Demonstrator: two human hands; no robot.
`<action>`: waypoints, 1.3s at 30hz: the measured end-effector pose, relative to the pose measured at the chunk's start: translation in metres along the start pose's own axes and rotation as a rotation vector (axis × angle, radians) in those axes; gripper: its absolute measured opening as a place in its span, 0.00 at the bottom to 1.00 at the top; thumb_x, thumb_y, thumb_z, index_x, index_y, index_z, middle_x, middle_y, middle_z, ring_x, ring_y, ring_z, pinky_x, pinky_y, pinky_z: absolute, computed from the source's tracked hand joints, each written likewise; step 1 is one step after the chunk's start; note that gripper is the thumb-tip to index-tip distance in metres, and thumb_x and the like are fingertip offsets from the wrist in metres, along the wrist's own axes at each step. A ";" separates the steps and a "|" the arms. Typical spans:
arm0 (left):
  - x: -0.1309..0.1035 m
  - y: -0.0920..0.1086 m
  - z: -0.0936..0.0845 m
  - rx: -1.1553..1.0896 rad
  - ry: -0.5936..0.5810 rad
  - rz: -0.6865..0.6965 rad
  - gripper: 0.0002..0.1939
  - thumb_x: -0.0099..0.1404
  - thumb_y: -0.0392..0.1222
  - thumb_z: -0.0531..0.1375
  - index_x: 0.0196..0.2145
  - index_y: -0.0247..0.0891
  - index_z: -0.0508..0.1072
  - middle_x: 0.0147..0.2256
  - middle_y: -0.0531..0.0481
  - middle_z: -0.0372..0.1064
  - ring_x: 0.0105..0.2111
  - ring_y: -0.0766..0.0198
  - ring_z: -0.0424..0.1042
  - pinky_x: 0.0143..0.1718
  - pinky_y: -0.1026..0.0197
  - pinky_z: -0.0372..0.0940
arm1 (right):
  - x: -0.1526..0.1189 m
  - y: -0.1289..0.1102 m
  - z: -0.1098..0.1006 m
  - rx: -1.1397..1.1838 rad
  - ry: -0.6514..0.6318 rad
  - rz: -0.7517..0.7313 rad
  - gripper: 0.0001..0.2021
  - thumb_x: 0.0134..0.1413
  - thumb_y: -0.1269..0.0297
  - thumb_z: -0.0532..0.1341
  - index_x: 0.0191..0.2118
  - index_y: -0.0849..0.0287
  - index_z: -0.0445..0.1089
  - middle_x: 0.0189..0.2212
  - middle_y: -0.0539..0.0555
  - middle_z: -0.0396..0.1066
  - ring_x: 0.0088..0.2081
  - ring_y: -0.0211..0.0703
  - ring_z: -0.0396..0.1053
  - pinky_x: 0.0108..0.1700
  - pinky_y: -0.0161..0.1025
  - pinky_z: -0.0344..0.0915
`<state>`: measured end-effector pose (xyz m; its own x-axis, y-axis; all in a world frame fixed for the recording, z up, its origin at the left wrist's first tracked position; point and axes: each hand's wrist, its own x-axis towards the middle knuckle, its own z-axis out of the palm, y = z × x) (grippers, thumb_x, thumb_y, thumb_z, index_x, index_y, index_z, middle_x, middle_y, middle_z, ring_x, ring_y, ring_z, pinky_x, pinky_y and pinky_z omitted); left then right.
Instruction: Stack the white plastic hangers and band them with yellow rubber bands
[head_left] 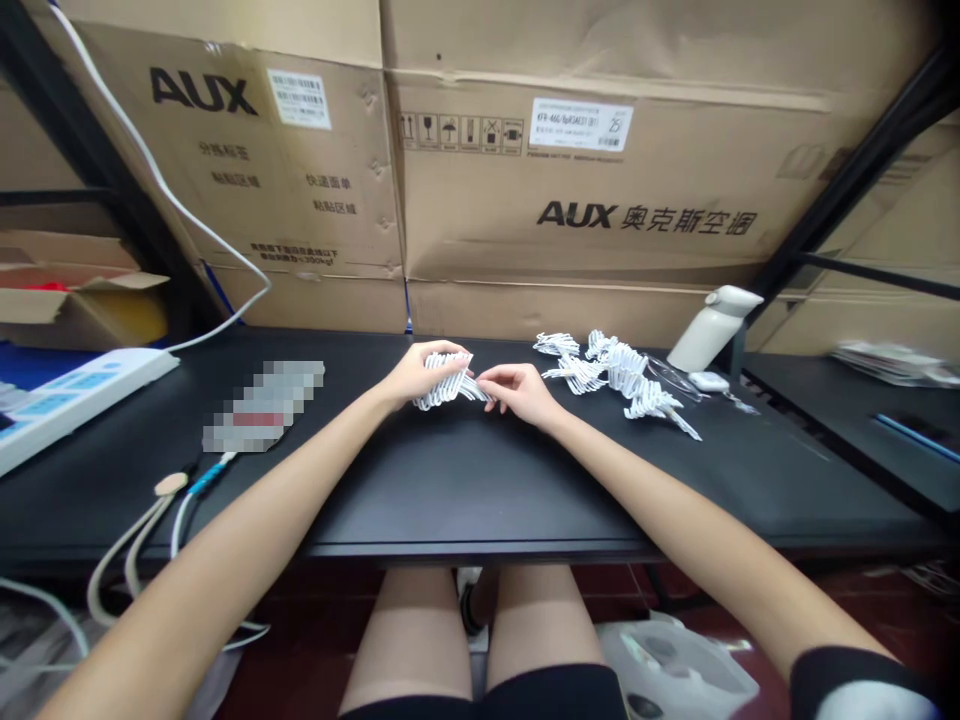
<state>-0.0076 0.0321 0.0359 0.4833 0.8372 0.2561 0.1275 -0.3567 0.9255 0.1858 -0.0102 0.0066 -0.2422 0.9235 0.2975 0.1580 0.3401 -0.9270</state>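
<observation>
Over the middle of the black table, my left hand (420, 374) is wrapped round a bundle of thin white cord-like strands (444, 385). The strands lie side by side in loops, and their loose ends point right. My right hand (521, 392) is closed in a pinch at those ends, fingertips touching them. Part of the bundle is hidden behind my left fingers. To the right of my right hand, several similar white bundles (626, 370) lie in a loose pile.
A white bottle (712, 328) stands tilted at the back right. On the left are a blurred-out phone-shaped object (266, 405) with a cable and a white power strip (82, 400). Large cardboard boxes (480, 230) form a wall behind the black table (465, 490).
</observation>
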 end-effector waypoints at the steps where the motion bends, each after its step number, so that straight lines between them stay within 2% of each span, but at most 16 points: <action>1: 0.000 -0.001 0.000 0.007 0.000 0.003 0.22 0.53 0.53 0.64 0.40 0.34 0.73 0.33 0.43 0.77 0.35 0.54 0.76 0.38 0.56 0.69 | -0.001 0.000 0.001 -0.029 0.008 -0.020 0.16 0.47 0.55 0.63 0.34 0.64 0.73 0.21 0.52 0.71 0.21 0.37 0.70 0.19 0.30 0.60; 7: -0.001 -0.004 0.000 0.100 -0.007 0.011 0.24 0.51 0.54 0.65 0.41 0.33 0.75 0.34 0.43 0.76 0.37 0.53 0.74 0.41 0.55 0.67 | -0.008 -0.003 0.005 -0.199 0.042 -0.154 0.12 0.51 0.58 0.60 0.32 0.63 0.73 0.27 0.53 0.72 0.20 0.36 0.68 0.26 0.34 0.65; 10: -0.001 -0.005 0.001 0.123 -0.003 -0.005 0.25 0.50 0.54 0.65 0.40 0.32 0.76 0.34 0.43 0.76 0.38 0.53 0.74 0.41 0.55 0.67 | -0.008 -0.002 0.005 -0.239 0.023 -0.167 0.12 0.53 0.58 0.59 0.33 0.63 0.73 0.27 0.53 0.72 0.21 0.37 0.69 0.28 0.34 0.65; 13: 0.000 -0.006 0.002 0.134 0.022 0.004 0.23 0.51 0.54 0.65 0.39 0.33 0.77 0.35 0.43 0.76 0.38 0.54 0.74 0.41 0.56 0.67 | -0.008 -0.002 0.007 -0.311 0.024 -0.175 0.13 0.53 0.57 0.59 0.34 0.63 0.73 0.27 0.53 0.73 0.25 0.38 0.69 0.31 0.34 0.64; 17: 0.001 -0.004 0.007 0.162 0.036 0.048 0.22 0.52 0.53 0.65 0.38 0.34 0.77 0.39 0.43 0.75 0.40 0.54 0.73 0.43 0.57 0.66 | -0.010 -0.005 0.011 -0.416 -0.021 -0.210 0.14 0.52 0.57 0.60 0.38 0.63 0.73 0.33 0.53 0.74 0.32 0.40 0.69 0.35 0.34 0.62; 21: -0.002 0.000 0.014 0.185 0.036 0.119 0.21 0.53 0.53 0.64 0.39 0.34 0.77 0.40 0.44 0.75 0.41 0.53 0.73 0.44 0.58 0.66 | -0.011 -0.006 0.014 -0.530 -0.077 -0.177 0.12 0.55 0.61 0.57 0.39 0.64 0.71 0.32 0.53 0.74 0.32 0.41 0.69 0.34 0.33 0.60; 24: -0.004 0.002 0.017 0.247 0.005 0.165 0.20 0.53 0.53 0.63 0.38 0.36 0.78 0.38 0.45 0.76 0.40 0.53 0.73 0.43 0.58 0.66 | -0.013 -0.009 0.015 -0.739 -0.121 -0.125 0.12 0.59 0.62 0.53 0.36 0.63 0.70 0.30 0.56 0.73 0.31 0.43 0.69 0.33 0.34 0.59; 27: -0.005 0.002 0.018 0.285 -0.018 0.150 0.20 0.51 0.54 0.64 0.37 0.37 0.78 0.36 0.46 0.76 0.38 0.53 0.73 0.42 0.58 0.66 | -0.015 -0.013 0.016 -0.962 -0.169 -0.101 0.16 0.63 0.60 0.49 0.34 0.63 0.69 0.31 0.60 0.73 0.30 0.45 0.70 0.32 0.35 0.57; 29: -0.005 0.001 0.018 0.268 -0.028 0.128 0.20 0.51 0.54 0.64 0.36 0.36 0.79 0.36 0.46 0.76 0.38 0.53 0.73 0.41 0.58 0.66 | -0.016 -0.016 0.017 -1.029 -0.184 -0.097 0.17 0.64 0.59 0.47 0.35 0.63 0.69 0.32 0.61 0.73 0.31 0.46 0.70 0.32 0.36 0.56; 34: -0.004 0.000 0.017 0.203 -0.037 0.099 0.18 0.53 0.53 0.63 0.35 0.36 0.79 0.35 0.46 0.76 0.38 0.53 0.73 0.39 0.59 0.66 | -0.017 -0.018 0.018 -1.022 -0.186 -0.129 0.16 0.65 0.60 0.46 0.41 0.62 0.67 0.34 0.60 0.74 0.32 0.45 0.71 0.32 0.35 0.55; 39: -0.004 0.001 0.018 0.145 -0.002 0.026 0.19 0.52 0.53 0.64 0.35 0.36 0.79 0.34 0.46 0.76 0.37 0.53 0.73 0.38 0.59 0.67 | -0.016 -0.016 0.016 -0.967 -0.160 -0.137 0.14 0.63 0.60 0.49 0.40 0.61 0.68 0.31 0.57 0.73 0.30 0.43 0.69 0.31 0.34 0.54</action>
<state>0.0058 0.0207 0.0303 0.4895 0.8261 0.2793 0.2380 -0.4347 0.8686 0.1716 -0.0333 0.0128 -0.4319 0.8546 0.2883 0.8154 0.5066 -0.2801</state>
